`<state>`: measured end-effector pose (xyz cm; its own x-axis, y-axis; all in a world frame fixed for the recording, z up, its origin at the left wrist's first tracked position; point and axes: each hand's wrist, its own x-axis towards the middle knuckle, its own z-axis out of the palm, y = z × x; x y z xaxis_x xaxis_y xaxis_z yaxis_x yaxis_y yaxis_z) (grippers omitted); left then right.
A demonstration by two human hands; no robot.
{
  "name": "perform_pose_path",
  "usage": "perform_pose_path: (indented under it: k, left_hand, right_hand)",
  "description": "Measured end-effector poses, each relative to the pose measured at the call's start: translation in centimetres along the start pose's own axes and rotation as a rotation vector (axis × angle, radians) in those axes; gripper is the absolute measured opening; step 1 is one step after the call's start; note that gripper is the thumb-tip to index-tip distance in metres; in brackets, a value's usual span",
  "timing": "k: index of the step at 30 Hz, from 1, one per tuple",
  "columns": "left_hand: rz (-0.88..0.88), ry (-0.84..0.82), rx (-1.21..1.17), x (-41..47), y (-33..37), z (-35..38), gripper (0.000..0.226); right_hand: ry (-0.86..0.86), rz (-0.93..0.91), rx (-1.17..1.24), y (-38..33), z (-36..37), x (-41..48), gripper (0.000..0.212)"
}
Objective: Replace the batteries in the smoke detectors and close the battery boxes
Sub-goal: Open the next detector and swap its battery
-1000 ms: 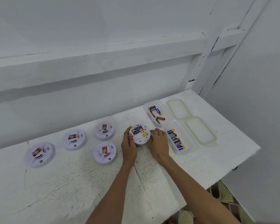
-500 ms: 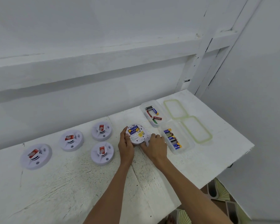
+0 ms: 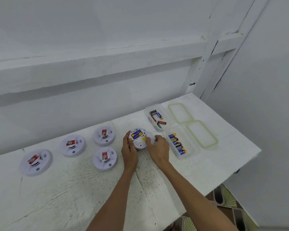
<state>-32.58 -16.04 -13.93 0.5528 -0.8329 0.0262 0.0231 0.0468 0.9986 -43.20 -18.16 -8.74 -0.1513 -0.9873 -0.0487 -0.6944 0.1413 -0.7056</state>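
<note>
The upturned round white plastic smoke detector point(image 3: 138, 139) sits mid-way along the white counter point(image 3: 73, 197), its back label and a blue-and-yellow battery point(image 3: 135, 135) exposed. The left hand point(image 3: 129, 150) curls round its left rim. The right hand point(image 3: 158, 147) pinches its right edge beside a yellow patch; whether a loose cover lies between those fingers I cannot tell. The shell looks light, stiff and smooth, so it will likely slide unless steadied by the rim, and any thin cover probably wants gentle pressure. Four white face-up detectors point(image 3: 104, 159) lie to the left. To the right, two clear plastic boxes point(image 3: 192, 147) hold batteries, with their green-edged lids point(image 3: 202, 134) beyond.
</note>
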Motion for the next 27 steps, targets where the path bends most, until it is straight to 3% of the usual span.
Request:
perform_pose_path:
  k: [13, 21, 27]
  left_hand:
    - [-0.006, -0.035, 0.051, -0.3, 0.7, -0.3, 0.037]
    - [-0.045, -0.027, -0.046, -0.4, 1.0, -0.4, 0.034]
    - [-0.075, -0.056, -0.088, -0.3, 0.8, -0.6, 0.037]
  right_hand:
    - [0.066, -0.464, -0.193, -0.9, 1.1, -0.4, 0.049]
    - [0.041, -0.498, -0.2, -1.4, 0.8, -0.3, 0.047]
    - [-0.039, -0.356, -0.158, -2.1, 0.3, -0.8, 0.046]
